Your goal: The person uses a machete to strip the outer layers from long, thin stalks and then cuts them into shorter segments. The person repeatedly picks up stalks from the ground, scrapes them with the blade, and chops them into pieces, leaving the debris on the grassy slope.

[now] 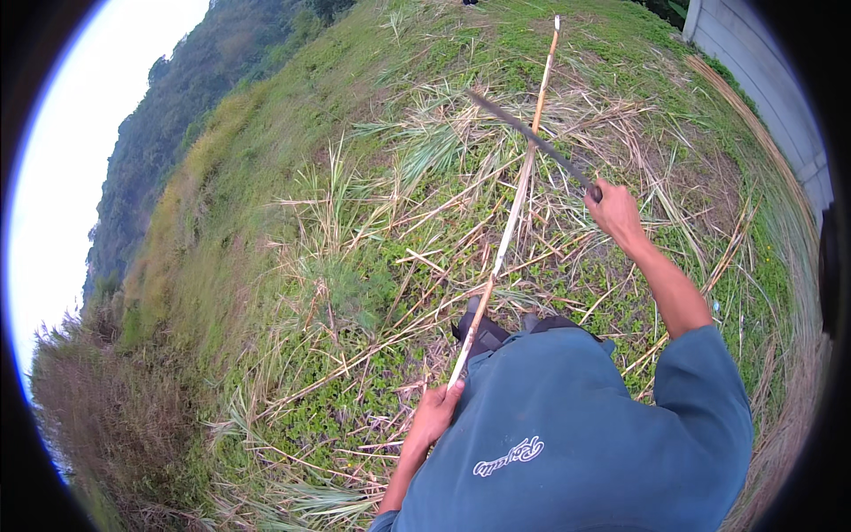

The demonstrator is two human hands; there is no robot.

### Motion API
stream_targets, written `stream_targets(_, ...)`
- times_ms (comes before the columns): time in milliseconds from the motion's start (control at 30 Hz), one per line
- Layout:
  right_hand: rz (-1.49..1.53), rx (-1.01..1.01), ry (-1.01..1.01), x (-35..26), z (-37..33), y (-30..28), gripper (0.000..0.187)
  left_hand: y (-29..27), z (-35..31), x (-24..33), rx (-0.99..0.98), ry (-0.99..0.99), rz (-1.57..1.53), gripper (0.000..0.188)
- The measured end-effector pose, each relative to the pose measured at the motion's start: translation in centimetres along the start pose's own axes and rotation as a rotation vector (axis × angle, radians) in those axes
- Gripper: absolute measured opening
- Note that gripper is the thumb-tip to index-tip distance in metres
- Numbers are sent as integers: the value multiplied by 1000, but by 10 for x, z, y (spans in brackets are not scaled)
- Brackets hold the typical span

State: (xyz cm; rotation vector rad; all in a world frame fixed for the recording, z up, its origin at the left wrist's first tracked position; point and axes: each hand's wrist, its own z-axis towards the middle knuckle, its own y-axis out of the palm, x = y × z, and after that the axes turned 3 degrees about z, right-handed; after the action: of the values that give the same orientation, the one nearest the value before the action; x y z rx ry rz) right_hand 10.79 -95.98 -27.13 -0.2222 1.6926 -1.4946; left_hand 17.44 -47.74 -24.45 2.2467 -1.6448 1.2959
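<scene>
My left hand (434,413), low beside my body, is closed around the near end of a long, pale cane stalk (511,223). The stalk runs away from me up the slope, its far part tan and its tip whitish. In my right hand (616,215), held out ahead to the right, is the dark handle of a machete (566,163). Its long grey blade points to the far left and crosses the stalk's far half. Whether blade and stalk touch, I cannot tell. Dry husk strips hang along the stalk's middle.
Cut stalks and dry leaves (612,124) lie scattered over low green plants around my feet (474,306). A pale wall (767,80) stands at the far right, with a long heap of thin dry stems (780,177) along it. Tall brush (115,399) grows at the left.
</scene>
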Motion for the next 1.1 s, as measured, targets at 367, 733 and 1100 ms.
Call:
stream_targets(367, 74, 6, -95, -10, -46, 25, 23, 1, -20, 35, 98, -34, -9, 41)
stream_targets(733, -22, 4, -37, 20, -33, 39, 23, 13, -19, 36, 306, 96, 168, 46)
stream_targets(1100, -17, -85, -688, -23, -105, 21, 23, 20, -13, 52, 517, 94, 272, 28)
